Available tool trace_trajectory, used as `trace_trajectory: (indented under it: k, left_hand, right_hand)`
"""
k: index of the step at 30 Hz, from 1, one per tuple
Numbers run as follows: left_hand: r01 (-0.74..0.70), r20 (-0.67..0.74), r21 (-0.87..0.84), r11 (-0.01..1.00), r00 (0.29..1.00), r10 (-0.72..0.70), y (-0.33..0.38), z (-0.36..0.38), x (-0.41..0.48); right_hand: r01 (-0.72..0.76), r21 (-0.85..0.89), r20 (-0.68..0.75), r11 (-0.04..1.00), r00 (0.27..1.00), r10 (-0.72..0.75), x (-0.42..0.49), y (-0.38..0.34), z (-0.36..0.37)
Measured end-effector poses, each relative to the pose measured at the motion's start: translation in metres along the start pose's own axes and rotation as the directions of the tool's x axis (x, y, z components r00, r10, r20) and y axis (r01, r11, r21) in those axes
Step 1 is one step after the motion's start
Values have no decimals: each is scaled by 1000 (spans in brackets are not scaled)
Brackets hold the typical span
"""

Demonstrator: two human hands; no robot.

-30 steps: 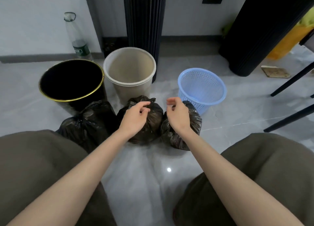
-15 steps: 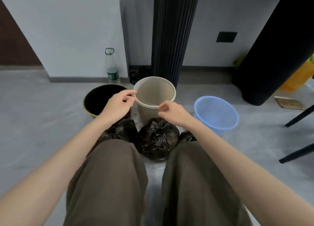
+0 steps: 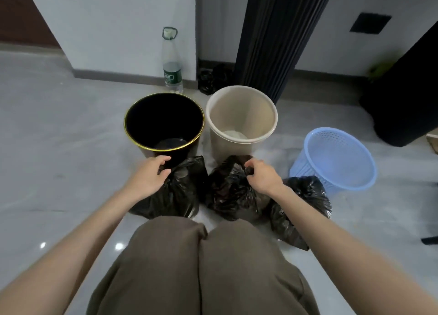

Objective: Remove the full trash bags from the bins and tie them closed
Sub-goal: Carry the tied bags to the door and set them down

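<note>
Three tied black trash bags lie on the floor in front of my knees: a left bag (image 3: 177,196), a middle bag (image 3: 227,194) and a right bag (image 3: 303,198). Behind them stand a black bin with a gold rim (image 3: 132,134), a beige bin (image 3: 239,146) and a blue mesh basket (image 3: 341,158), all without bags. My left hand (image 3: 149,176) curls its fingers and thumb round the top of the left bag. My right hand (image 3: 262,176) grips the gathered top of the middle bag. Nothing touches the right bag.
A clear plastic bottle (image 3: 171,63) stands against the wall behind the black bin. A dark ribbed column (image 3: 275,37) rises behind the beige bin, with small black bags (image 3: 213,79) at its foot. A large dark object (image 3: 407,104) stands far right.
Both hands have come down from in front of the bin rims onto the bag tops, the left on the left bag, the right on the middle bag. The view has shifted.
</note>
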State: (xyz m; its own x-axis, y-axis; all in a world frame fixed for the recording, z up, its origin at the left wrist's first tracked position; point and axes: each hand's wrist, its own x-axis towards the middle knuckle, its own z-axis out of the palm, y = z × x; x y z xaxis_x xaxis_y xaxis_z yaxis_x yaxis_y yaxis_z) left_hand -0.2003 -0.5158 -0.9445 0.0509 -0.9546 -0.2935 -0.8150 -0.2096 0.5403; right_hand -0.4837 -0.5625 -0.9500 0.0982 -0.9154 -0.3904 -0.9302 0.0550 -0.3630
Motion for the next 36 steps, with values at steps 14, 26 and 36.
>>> trace_trajectory:
  k: [14, 26, 36]
  left_hand:
    - [-35, -38, 467, 884, 997, 59, -45, 66, 66]
    - [42, 241, 417, 908, 958, -155, 3, -28, -6]
    - [198, 200, 304, 932, 943, -266, 96, -216, -117]
  right_hand:
    - [7, -70, -191, 998, 981, -21, 59, 43, 74]
    - [140, -122, 124, 983, 984, -125, 6, -63, -23]
    - [187, -103, 315, 977, 938, -146, -86, -180, -202]
